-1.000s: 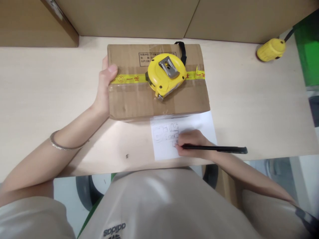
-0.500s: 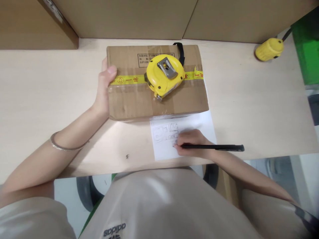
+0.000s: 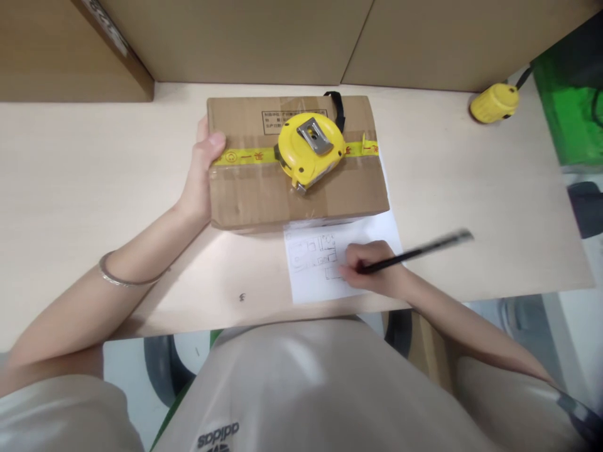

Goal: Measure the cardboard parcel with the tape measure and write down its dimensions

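Gripping the pen [image 3: 414,253], the curled right hand [image 3: 377,280] has shifted rightward; half-open, the left hand [image 3: 202,164] clasps a box [image 3: 342,194].

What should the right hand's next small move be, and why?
Probably a short stroke extending the lowest outline on the paper: the right hand grips the black pen, and that outline runs up to the hand, its right end hidden.

The rectangular cardboard box [image 3: 254,198] was brown with red-printed yellow tape [image 3: 245,156], the rounded tape measure [image 3: 301,150] yellow, the slim pen [image 3: 414,253] black.
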`<state>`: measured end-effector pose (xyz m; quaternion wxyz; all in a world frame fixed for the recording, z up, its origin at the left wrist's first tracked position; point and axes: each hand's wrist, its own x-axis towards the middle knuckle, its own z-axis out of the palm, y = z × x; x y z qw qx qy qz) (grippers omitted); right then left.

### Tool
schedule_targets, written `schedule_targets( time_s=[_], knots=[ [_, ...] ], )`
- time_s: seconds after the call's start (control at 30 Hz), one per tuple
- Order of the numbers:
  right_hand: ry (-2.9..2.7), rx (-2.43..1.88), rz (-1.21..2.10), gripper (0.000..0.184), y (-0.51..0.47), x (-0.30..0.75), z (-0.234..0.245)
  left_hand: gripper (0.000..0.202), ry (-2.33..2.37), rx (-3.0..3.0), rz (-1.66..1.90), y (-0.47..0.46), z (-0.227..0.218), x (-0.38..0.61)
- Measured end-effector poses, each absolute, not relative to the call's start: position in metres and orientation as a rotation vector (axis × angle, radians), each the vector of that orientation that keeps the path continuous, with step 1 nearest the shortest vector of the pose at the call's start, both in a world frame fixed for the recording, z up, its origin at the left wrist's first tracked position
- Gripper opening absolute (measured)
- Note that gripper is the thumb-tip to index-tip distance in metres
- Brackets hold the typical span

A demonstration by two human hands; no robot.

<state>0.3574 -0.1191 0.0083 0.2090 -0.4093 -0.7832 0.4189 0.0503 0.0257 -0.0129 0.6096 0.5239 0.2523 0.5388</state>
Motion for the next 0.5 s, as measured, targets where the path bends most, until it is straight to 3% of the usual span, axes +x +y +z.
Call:
schedule_targets(
  time_s=[0.23, 0.4, 0.5],
  knots=[
    [-2.879, -1.079, 0.25, 0.043, -0.1, 0.37, 0.039, 0.037, 0.56, 1.152, 1.219, 0.024, -0.008, 0.054],
    [-3.024, -0.973, 0.073, 0.04, -0.092, 0.365, 0.04, 0.048, 0.671, 1.109, 1.269, 0.031, -0.018, 0.051],
    [-2.915, -0.883, 0.152, 0.051, -0.087, 0.359, 0.063, 0.048, 0.692, 1.145, 1.26, 0.03, -0.02, 0.051]
  ],
)
